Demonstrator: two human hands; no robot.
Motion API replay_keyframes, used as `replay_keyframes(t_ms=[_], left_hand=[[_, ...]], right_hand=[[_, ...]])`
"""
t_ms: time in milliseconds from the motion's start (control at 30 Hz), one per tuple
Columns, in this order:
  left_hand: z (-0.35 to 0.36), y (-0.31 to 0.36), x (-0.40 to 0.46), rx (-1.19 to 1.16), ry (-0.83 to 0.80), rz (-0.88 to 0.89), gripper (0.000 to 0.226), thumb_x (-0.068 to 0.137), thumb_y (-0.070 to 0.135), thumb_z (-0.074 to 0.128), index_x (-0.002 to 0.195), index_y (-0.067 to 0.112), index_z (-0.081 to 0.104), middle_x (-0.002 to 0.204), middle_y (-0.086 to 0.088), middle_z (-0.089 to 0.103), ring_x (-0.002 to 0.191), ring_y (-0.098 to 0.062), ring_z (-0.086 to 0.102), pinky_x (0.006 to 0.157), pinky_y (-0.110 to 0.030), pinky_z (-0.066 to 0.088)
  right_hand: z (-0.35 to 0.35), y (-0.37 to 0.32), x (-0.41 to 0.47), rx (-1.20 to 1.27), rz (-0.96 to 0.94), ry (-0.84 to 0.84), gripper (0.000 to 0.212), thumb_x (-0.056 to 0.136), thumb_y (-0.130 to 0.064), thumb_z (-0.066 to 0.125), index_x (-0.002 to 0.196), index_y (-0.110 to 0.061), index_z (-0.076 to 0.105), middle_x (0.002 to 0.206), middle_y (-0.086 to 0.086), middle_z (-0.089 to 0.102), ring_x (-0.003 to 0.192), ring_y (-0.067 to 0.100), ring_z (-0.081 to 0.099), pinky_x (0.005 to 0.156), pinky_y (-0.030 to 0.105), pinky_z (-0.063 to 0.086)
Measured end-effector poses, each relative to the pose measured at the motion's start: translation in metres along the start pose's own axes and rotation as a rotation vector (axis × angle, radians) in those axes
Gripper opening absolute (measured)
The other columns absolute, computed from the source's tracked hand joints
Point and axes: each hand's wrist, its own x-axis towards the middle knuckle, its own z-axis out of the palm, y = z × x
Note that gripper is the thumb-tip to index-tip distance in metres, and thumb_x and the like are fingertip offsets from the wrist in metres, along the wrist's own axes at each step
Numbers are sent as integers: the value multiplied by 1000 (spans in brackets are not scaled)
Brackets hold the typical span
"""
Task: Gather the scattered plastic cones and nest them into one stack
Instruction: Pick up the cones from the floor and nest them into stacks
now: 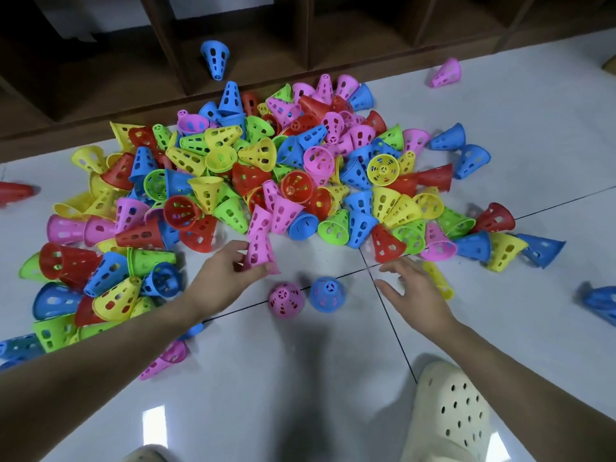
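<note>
A big heap of perforated plastic cones in pink, blue, yellow, green and red covers the white tiled floor. My left hand grips a short stack of pink cones at its wide end, the tip pointing away from me. My right hand hovers open with spread fingers just in front of a red cone at the heap's near edge. Two cones stand upright between my hands: a pink one and a blue one.
A dark wooden shelf unit runs along the far side, with a blue cone inside it. Stray cones lie apart: pink far right, red far left, blue right. My cream clog is near.
</note>
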Motion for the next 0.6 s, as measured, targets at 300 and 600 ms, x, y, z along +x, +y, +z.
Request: replay_keyframes(t_ms=[300, 600], left_hand=[[34, -8, -16, 146, -65, 305, 58, 72, 23, 87, 119, 35, 54, 105, 17, 62, 94, -2, 58, 74, -12, 46], [41, -33, -11, 344, -166, 314, 50, 76, 6, 78, 118, 26, 63, 114, 11, 66, 101, -7, 61, 85, -7, 43]], right_hand=[[-19, 27, -11, -213, 226, 371, 28, 82, -23, 81, 101, -9, 66, 100, 8, 62, 96, 28, 55, 89, 44, 44], [-30, 56, -27, -106, 557, 204, 48, 82, -17, 76, 125, -6, 59, 122, 12, 58, 116, 32, 51, 99, 44, 44]])
